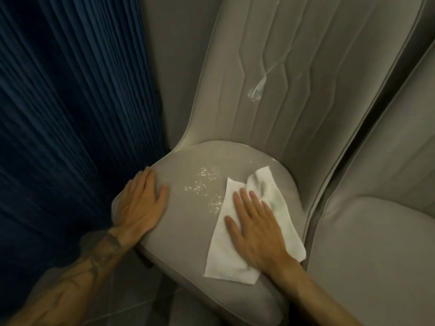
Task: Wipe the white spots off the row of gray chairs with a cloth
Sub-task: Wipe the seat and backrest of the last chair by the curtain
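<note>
At nine o'clock in the view, a dark blue pleated curtain [70,114] fills the whole left side, running right up to the chair. From seven o'clock a tattooed forearm [94,260] reaches up to the left hand [141,203], which lies palm down on the left edge of the gray seat cushion [183,222]. Its fingers are straight and released, grasping nothing.

Just past centre, toward six o'clock, a scatter of white spots [207,184] sits on the cushion between the two hands. The lowest specks touch the left edge of the white cloth [221,255].

The cloth lies spread on the right half of the cushion at five o'clock, with its far corner rumpled. The right hand [256,229] presses flat on top of it, fingers straight and slightly spread, not clenched around the fabric.

Toward one o'clock the quilted backrest [317,102] rises behind the seat and carries a pale curling white streak [259,88], well apart from the cloth.

At four o'clock a second gray chair [376,255] stands just beside the first, their seats almost touching.
</note>
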Demonstrator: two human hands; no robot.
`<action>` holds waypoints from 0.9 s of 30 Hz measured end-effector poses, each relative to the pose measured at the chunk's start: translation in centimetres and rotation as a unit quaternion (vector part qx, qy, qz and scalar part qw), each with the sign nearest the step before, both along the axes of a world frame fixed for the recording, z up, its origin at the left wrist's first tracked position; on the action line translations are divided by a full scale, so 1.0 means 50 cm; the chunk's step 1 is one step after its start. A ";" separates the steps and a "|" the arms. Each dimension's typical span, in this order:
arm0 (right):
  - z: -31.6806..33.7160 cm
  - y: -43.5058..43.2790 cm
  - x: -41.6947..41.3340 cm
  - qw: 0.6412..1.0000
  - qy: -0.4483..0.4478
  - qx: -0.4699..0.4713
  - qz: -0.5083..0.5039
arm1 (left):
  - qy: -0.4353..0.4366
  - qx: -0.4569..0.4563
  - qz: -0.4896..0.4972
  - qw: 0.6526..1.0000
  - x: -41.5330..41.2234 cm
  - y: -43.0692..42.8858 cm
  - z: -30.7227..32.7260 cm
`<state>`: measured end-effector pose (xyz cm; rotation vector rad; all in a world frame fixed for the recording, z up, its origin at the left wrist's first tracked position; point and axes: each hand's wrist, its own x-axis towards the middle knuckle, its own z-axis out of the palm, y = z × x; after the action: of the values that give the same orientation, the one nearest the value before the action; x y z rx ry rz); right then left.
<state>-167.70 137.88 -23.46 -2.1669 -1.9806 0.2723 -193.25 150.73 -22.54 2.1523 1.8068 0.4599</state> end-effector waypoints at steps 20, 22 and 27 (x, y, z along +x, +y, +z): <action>0.043 0.136 0.099 0.982 -0.039 -0.035 -0.180 | 0.042 0.026 -0.029 0.998 -0.001 0.003 -0.018; 0.018 0.110 0.033 0.991 -0.031 -0.015 -0.132 | 0.052 0.018 -0.033 0.998 0.001 0.008 -0.014; 0.010 0.080 0.077 0.997 -0.042 -0.008 -0.058 | 0.052 -0.016 -0.061 0.997 0.000 0.027 -0.002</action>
<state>-163.83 141.88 -22.97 -2.3297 -1.8912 0.1822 -193.27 152.11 -22.64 2.2861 1.7107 0.2926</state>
